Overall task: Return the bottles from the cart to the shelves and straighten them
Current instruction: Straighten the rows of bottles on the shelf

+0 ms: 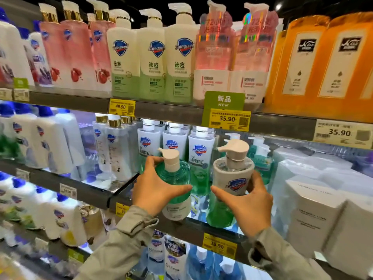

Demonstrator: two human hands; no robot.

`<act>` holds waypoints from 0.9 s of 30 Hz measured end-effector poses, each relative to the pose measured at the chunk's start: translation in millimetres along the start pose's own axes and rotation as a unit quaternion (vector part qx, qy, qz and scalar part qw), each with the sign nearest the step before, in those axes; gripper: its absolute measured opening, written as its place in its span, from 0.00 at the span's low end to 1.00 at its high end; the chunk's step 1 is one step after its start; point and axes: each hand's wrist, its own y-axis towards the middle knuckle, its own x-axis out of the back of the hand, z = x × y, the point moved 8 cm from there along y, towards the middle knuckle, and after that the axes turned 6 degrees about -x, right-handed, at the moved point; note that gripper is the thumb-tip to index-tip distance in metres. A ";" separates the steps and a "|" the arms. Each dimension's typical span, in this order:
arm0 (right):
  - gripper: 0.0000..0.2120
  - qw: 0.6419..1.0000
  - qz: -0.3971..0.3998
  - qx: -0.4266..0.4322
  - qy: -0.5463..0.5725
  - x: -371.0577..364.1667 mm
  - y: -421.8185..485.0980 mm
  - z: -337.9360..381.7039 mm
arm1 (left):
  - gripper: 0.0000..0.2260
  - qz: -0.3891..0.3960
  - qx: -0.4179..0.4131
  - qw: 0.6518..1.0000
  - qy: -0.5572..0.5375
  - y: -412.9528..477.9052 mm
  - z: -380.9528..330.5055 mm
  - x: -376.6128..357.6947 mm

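Left grip [155, 190] holds green bottle [176, 175] | right grip [250, 205] holds sleeved bottle [232, 178] | white boxes [314, 217] just right

The left hand [155, 188] covers the left side of the green pump bottle [175, 174]. The right hand [248, 209] hides the Safeguard bottle's [232, 178] lower right side. The rightmost orange bottle [353, 57] runs off the right edge. Print on the white boxes [312, 217] is too blurred to read, and the blue-capped bottles [12, 138] at the left edge are smeared.
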 end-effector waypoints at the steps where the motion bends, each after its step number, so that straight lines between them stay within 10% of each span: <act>1: 0.33 1.000 0.002 -0.002 -0.004 -2.5 1.3 -3.6 | 0.38 0.004 -0.004 1.000 0.012 2.6 0.4 -4.3; 27: 0.36 0.996 -0.017 0.064 0.060 -41.9 34.1 -48.9 | 0.33 -0.077 -0.139 0.977 -0.144 14.6 35.3 -80.2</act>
